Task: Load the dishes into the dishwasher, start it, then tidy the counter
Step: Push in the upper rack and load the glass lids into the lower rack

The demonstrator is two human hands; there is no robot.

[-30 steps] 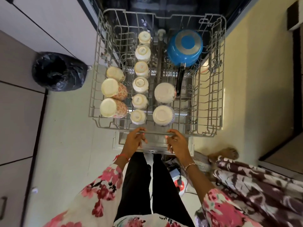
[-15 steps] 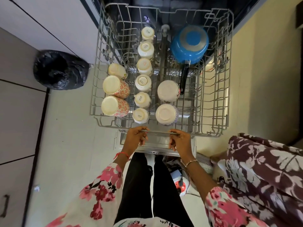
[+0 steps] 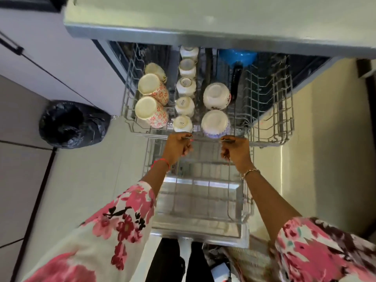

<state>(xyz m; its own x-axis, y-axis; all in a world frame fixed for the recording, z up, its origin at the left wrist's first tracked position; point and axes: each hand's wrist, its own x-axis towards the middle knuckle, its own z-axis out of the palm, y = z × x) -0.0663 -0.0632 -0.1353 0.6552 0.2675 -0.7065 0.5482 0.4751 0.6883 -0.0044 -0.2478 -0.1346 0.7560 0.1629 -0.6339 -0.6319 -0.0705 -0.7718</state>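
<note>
As the left hand (image 3: 179,146) and right hand (image 3: 236,150) grip the grey wire rack (image 3: 284,110) of upturned cream cups (image 3: 150,109), loading looks nearly done; next, an even push inward.

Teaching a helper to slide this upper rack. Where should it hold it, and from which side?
The front bar of the upper rack, reached from the front: it runs straight across, clear of the cups. The left hand and right hand grip it there.
</note>
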